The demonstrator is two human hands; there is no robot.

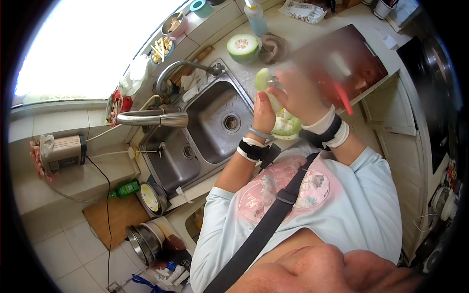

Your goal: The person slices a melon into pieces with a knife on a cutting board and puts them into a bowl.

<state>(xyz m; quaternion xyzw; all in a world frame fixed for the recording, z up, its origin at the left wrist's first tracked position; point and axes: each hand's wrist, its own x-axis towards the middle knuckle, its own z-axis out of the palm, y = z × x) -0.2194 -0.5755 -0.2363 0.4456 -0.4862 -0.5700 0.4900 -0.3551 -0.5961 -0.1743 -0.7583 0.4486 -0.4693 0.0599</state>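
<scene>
My left hand (264, 114) holds a pale green wedge of melon (262, 78) upright above the counter, beside the sink. My right hand (301, 94) grips a small metal tool (273, 82), with its end against the wedge. Fingers hide most of that tool, so I cannot tell its exact kind. Below both hands, partly covered by them, several pale green melon pieces or peels (289, 124) lie in a patterned dish. A cut melon half (242, 48) with its seedy face up stands farther back on the counter.
On the right lies a dark red cutting board (366, 55), partly blurred, with a red handle (343, 98) over its edge. A brown cloth (273, 48) and a spray bottle (255, 18) stand near the melon half. A double steel sink (216, 106) with a faucet (154, 119) is on the left.
</scene>
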